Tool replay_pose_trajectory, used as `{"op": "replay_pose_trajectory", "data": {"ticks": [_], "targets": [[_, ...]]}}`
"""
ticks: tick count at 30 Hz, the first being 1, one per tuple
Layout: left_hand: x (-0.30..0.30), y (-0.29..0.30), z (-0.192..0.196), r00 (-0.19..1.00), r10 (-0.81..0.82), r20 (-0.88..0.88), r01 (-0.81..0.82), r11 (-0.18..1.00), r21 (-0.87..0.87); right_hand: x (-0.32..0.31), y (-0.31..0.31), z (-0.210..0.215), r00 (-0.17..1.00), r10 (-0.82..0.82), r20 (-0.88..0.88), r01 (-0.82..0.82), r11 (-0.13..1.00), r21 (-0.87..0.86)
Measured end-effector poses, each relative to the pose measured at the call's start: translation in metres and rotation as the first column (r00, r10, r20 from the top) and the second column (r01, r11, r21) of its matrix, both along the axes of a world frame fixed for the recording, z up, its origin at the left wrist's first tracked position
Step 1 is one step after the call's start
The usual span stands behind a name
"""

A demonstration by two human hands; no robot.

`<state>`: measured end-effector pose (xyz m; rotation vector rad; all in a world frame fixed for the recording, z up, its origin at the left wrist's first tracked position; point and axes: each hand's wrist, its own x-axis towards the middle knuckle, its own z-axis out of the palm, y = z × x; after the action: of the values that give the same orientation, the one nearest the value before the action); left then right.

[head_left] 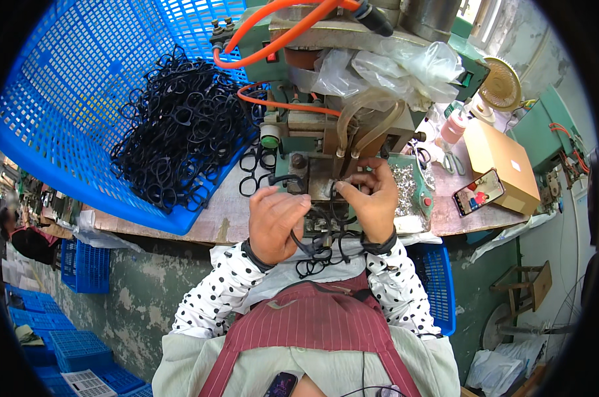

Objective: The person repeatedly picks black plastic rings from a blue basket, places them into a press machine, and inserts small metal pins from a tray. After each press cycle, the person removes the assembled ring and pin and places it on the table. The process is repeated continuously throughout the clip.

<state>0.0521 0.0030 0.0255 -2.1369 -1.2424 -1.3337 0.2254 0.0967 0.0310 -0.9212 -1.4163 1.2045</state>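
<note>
My left hand grips a thin black plastic eyeglass frame, fingers closed around it, at the green metal press machine. At three o'clock, my right hand pinches its other end. A blue plastic crate of frames sits at ten o'clock on the surface.

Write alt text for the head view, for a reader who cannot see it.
A person's left hand and right hand hold a black eyeglass frame at a small green bench machine. A blue crate of black frames sits to the left; a phone and cardboard box sit to the right.
</note>
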Motion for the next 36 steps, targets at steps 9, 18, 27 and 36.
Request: {"op": "replay_pose_trajectory", "data": {"ticks": [9,18,27,36], "targets": [[0.027,0.014,-0.003,0.901,-0.412,-0.14,0.401,0.911,-0.1,0.015,0.019,-0.02,0.991,-0.135,0.008,0.134,0.989,0.063],[0.028,0.022,-0.012,0.897,-0.43,-0.1,0.416,0.9,-0.13,0.101,0.068,-0.108,0.481,-0.583,0.655,0.24,0.806,0.541],[0.027,0.016,-0.01,0.901,-0.421,-0.107,0.399,0.899,-0.18,0.102,0.068,-0.111,0.61,-0.646,0.458,0.245,0.704,0.666],[-0.055,0.044,-0.055,0.862,0.342,0.375,-0.262,0.932,-0.249,0.098,0.065,-0.118,0.629,-0.664,0.403,0.377,0.715,0.589]]}}
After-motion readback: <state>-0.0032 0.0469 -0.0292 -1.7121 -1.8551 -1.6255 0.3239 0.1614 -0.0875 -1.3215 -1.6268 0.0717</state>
